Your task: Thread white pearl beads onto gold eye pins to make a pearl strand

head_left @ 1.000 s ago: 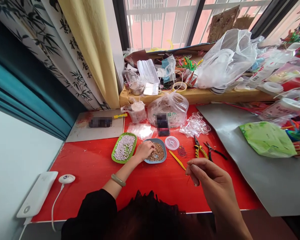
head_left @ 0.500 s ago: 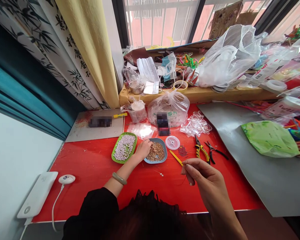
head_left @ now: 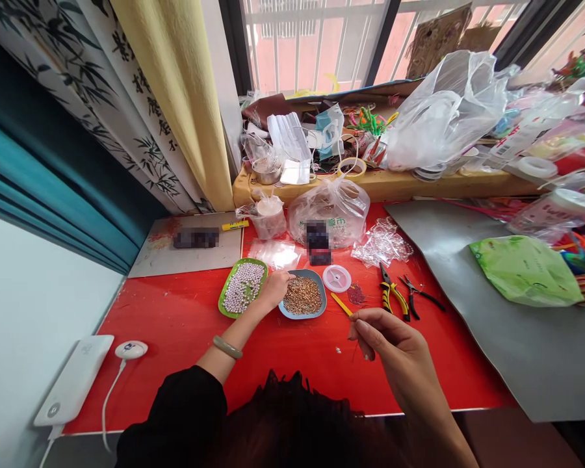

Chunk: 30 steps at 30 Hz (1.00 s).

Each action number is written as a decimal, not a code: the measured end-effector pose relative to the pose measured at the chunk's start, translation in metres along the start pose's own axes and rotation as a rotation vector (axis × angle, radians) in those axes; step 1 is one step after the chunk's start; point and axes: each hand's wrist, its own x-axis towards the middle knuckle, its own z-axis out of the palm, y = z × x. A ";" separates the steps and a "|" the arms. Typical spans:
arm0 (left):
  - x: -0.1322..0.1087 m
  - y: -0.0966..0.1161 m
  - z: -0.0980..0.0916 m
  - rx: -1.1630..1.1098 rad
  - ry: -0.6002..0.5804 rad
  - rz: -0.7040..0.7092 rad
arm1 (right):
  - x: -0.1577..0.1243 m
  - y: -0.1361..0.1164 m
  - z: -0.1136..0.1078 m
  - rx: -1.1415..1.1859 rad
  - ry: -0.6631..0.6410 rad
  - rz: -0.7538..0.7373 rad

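My left hand (head_left: 273, 290) reaches over the left rim of a blue tray (head_left: 299, 317) of gold-coloured beads (head_left: 303, 296). Its fingers are drawn together at the tray's upper left; what they hold, if anything, is hidden. Left of it stands a green tray (head_left: 221, 304) with pearly white beads (head_left: 242, 287). My right hand (head_left: 387, 335) is raised over the red table, thumb and forefinger pinched on a thin thread (head_left: 354, 353). Tiny white beads (head_left: 338, 350) show close to that thread. A yellow stick (head_left: 341, 304) lies just beyond the right fingertips.
Yellow-handled pliers (head_left: 394, 296) and smaller black pliers (head_left: 419, 296) lie at the right. A clear spool (head_left: 337, 278) sits beside the blue tray. Plastic bags (head_left: 329, 208) stand behind. A grey sheet (head_left: 448, 286) covers the right side; a white charger (head_left: 130, 350) lies left.
My left hand has drawn back slightly left, uncovering more of the gold-coloured beads. My right hand has shifted a little left. The tiny white beads have moved right, nearer the right hand.
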 end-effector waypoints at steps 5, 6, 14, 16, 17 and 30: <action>-0.003 0.006 -0.003 -0.192 0.041 -0.027 | 0.000 -0.002 0.000 -0.038 0.007 -0.016; -0.006 0.010 -0.006 -0.243 0.049 -0.024 | 0.000 -0.003 0.001 -0.047 0.010 -0.021; -0.068 0.072 -0.056 -0.681 0.191 0.110 | -0.006 -0.022 0.028 -0.225 0.001 -0.236; -0.086 0.087 -0.071 -0.739 0.242 0.147 | -0.009 -0.027 0.037 -0.295 0.020 -0.375; -0.093 0.092 -0.077 -0.752 0.262 0.162 | -0.010 -0.030 0.040 -0.327 0.026 -0.429; -0.036 0.029 -0.001 -0.225 0.141 -0.024 | -0.018 -0.029 0.038 -0.383 0.001 -0.388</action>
